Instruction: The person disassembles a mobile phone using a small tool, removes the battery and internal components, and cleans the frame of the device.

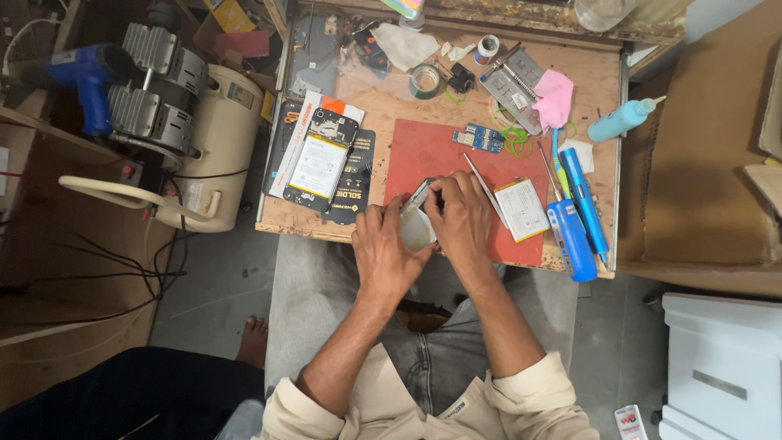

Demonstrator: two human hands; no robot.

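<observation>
Both my hands meet over the near edge of a red work mat [444, 155] on a small wooden bench. My left hand [384, 248] and my right hand [461, 220] together grip a small phone part with a pale, shiny face [417, 226]. A dark frame edge of it [417, 195] sticks out above my fingers. Thin metal tweezers [482, 186] lie on the mat just right of my right hand. A white and yellow phone battery [521, 209] rests beside them. A small blue circuit board [478, 138] sits further back on the mat.
An opened phone [320, 161] lies on dark packaging at the bench's left. Two blue tools [573, 213] lie at the right edge, with a blue squeeze bottle [621, 120] behind. A tape roll [424, 81] and pink cloth [555, 97] sit at the back. An air compressor [175, 130] stands left.
</observation>
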